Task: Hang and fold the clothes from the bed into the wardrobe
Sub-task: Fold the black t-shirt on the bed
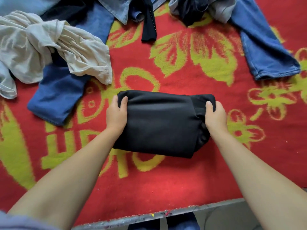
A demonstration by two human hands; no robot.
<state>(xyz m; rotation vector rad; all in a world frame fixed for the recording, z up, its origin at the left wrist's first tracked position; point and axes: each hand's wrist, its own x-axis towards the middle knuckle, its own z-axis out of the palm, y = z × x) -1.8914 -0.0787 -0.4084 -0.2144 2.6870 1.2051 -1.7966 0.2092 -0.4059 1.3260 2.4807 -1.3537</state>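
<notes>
The folded garment [159, 123] lies on the blanket [166, 183] before me, my left hand [116, 113] at its left end, my right hand [216, 115] at its right. Behind it, trousers [59, 97] lie left under a crumpled shirt [49, 47], and jeans [265, 47] lie right.

A home bedroom: red floral bed cover [166, 188], loose jeans [265, 47] and crumpled shirts [41, 47].

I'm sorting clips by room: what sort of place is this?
Probably a bedroom: a red blanket covers what looks like a bed, loose clothes such as jeans lie on it, and both hands hold a folded black garment.
</notes>
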